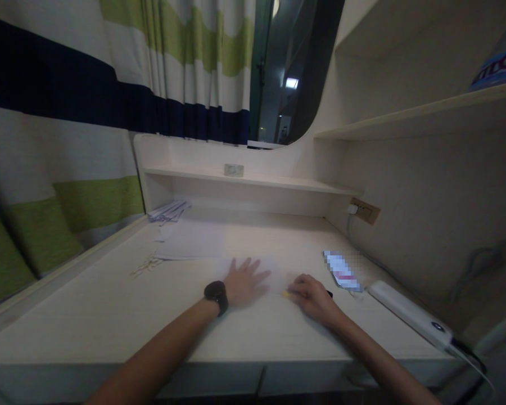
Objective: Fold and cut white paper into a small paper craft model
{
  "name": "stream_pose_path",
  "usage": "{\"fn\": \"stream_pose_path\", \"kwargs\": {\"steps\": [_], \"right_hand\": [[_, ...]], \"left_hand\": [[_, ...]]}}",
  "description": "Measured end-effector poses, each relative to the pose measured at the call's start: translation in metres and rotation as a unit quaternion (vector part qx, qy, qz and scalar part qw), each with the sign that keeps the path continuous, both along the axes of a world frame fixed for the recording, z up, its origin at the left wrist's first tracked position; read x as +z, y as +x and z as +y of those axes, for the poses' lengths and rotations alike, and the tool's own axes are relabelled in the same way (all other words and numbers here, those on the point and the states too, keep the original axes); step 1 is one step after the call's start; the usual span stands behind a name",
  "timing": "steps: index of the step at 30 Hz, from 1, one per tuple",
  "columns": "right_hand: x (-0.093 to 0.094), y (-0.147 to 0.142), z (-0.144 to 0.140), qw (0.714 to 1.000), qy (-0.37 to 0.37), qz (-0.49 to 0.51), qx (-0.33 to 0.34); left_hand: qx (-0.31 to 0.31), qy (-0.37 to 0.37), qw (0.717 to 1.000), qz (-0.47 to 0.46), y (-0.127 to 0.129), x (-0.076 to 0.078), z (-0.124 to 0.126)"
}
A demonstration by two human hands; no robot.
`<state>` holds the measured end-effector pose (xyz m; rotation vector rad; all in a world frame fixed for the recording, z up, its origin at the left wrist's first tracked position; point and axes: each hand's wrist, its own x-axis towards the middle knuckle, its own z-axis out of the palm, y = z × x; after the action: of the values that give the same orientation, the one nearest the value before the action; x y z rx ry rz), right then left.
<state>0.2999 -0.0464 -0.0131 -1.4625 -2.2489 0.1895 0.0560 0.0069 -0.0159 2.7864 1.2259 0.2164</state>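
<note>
Desk (101,315) fills most of the lower view, curtain (46,152) behind it on the left. White extension block (411,315) sits along the right edge, phone (341,270) just inside it. Larger paper (194,233) lies back-left, paper strips (171,211) beyond it at the corner.

Work area: 1 thin sheet (279,281) on the desk between the 2 hands, pale on pale, edges hard to read. It sits under and beyond the left hand and its right end comes up to the right fingertips. Visible part looks wider left-right; true long axis can't be called, the hand hides too much.

Left hand (245,284): open, palm down, fingers spread over the sheet, a bit blurred. Right hand (312,295): fingers curled in, thumb and fingertips closed on 1 small yellow piece (286,293).

Key relation: yellow piece is at the left side of the right hand, by the sheet's near-right corner. Right hand is nearer, already on it; left hand is just across the sheet. Piece's axis too small to tell. 1 black bit (329,293) pokes out behind the right hand, can't identify it.
</note>
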Motion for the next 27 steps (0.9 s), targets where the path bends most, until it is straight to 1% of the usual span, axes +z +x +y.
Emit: {"fn": "stream_pose_path", "kwargs": {"steps": [6, 11, 15, 19, 23, 27], "right_hand": [[0.002, -0.012, 0.005, 1.0, 0.007, -0.002, 0.019], [0.001, -0.01, 0.0, 0.999, -0.004, -0.006, 0.035], [-0.002, -0.007, -0.002, 1.0, 0.004, -0.001, 0.026], [-0.004, -0.014, 0.003, 1.0, 0.016, 0.005, 0.026], [-0.001, -0.02, 0.004, 0.999, 0.017, 0.0, 0.046], [0.003, -0.02, -0.002, 0.998, 0.01, -0.006, 0.06]], "left_hand": [[0.009, -0.006, 1.0, 0.0, 0.001, -0.001, 0.001], [0.008, -0.003, 1.0, 0.004, 0.001, -0.002, 0.002], [0.009, -0.008, 1.0, 0.007, 0.002, -0.001, 0.001], [0.008, -0.008, 1.0, 0.004, 0.003, -0.001, 0.001], [0.012, -0.004, 1.0, 0.006, 0.002, -0.001, 0.001], [0.007, -0.007, 1.0, 0.008, 0.003, -0.002, 0.001]]}}
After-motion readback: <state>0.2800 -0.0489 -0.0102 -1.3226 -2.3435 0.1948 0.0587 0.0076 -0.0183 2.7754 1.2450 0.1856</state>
